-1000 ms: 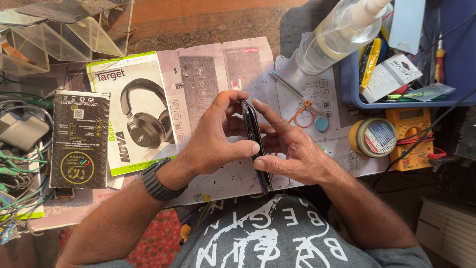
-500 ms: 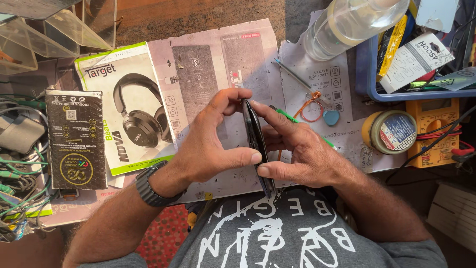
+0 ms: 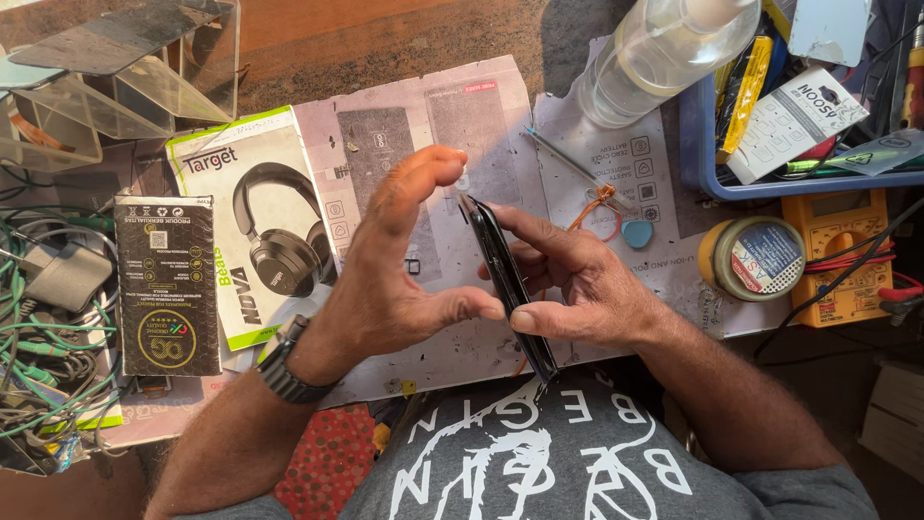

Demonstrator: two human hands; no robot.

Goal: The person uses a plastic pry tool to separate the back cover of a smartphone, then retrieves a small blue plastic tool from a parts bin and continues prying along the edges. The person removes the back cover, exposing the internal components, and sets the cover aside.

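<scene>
Black phone (image 3: 505, 279) edge-up btwn my hands, long axis running away from my chest; right hand (image 3: 587, 289) grips it, left hand (image 3: 395, 279) open, thumb just touching its side

A white-and-green headphone box (image 3: 255, 236) is seen left of centre, a black carton (image 3: 166, 286) beside it, a white pack (image 3: 795, 117) in the blue tray (image 3: 695, 135).
</scene>
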